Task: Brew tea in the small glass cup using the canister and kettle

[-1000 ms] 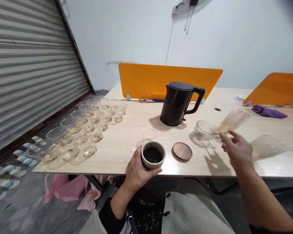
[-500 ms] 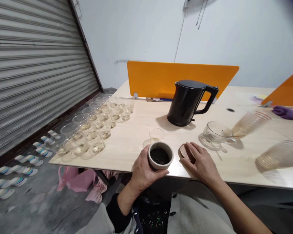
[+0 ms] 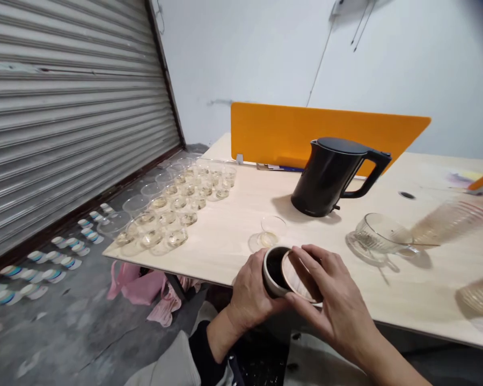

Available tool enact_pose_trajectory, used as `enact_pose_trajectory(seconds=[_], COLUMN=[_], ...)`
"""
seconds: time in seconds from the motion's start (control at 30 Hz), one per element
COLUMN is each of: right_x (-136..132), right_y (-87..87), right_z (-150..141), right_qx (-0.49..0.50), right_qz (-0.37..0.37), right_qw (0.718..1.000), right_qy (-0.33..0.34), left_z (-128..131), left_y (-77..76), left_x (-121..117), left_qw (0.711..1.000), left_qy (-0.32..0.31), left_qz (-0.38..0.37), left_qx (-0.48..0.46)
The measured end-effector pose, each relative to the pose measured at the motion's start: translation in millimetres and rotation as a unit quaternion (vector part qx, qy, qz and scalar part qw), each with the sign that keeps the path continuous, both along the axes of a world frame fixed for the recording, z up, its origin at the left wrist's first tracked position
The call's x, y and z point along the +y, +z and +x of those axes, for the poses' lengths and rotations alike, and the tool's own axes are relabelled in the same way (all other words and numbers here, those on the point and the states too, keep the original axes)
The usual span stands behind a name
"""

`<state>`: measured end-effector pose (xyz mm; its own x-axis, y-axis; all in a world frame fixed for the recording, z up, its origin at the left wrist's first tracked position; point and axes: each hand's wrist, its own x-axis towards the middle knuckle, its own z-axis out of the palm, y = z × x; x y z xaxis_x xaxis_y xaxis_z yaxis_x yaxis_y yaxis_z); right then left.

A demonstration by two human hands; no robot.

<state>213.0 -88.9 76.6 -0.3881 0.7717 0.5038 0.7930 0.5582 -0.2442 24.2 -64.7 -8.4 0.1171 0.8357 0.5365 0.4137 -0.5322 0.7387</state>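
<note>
Wrapped round a small pale ceramic jar (image 3: 268, 280) with dark loose contents, my left hand (image 3: 247, 289) holds it at the table's front edge. My right hand (image 3: 338, 295) grips a round wooden lid (image 3: 298, 276) by its edge. The lid is tilted over the right part of the jar's mouth, leaving the left part uncovered; whether the two touch is unclear. Just beyond the jar stands a clear plastic cup (image 3: 272, 231) with a little pale stuff in its bottom.
Many clear cups (image 3: 177, 206) with small amounts inside stand in rows at the table's left. A black kettle (image 3: 326, 177) stands before an orange divider (image 3: 273, 134). To the right are a glass cup (image 3: 380, 233) and stacked plastic cups (image 3: 446, 222). Pink bags (image 3: 140, 292) lie below.
My right hand has lifted the wooden lid off the table and brought it left onto or over the jar's mouth. The view has turned slightly left.
</note>
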Motion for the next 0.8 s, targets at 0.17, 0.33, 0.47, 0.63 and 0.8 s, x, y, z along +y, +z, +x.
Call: enact_pose_trajectory(seconds=[0.17, 0.33, 0.47, 0.63, 0.8], right_x=[-1, -2, 2, 11, 13], right_y=[2.7, 5.9, 3.6, -2.9, -6.6], right_z=[4, 6, 1, -2, -2], right_qx=[-0.061, -0.081, -0.088, -0.093, -0.099], right_qz=[0.021, 0.020, 0.008, -0.019, -0.016], right_qw=[0.998, 0.996, 0.996, 0.994, 0.994], right_qy=[-0.018, -0.007, 0.003, 0.048, 0.042], left_z=[12, 23, 26, 28, 31], left_y=[-2.1, -7.0, -6.0, 4.7, 8.3], left_x=[-1, -1, -3, -7, -8], left_qw=[0.999, 0.998, 0.998, 0.993, 0.992], left_qy=[-0.010, -0.012, -0.002, 0.042, 0.052], left_qz=[0.030, 0.056, 0.064, 0.089, 0.081], left_qx=[0.007, -0.004, 0.013, 0.069, 0.077])
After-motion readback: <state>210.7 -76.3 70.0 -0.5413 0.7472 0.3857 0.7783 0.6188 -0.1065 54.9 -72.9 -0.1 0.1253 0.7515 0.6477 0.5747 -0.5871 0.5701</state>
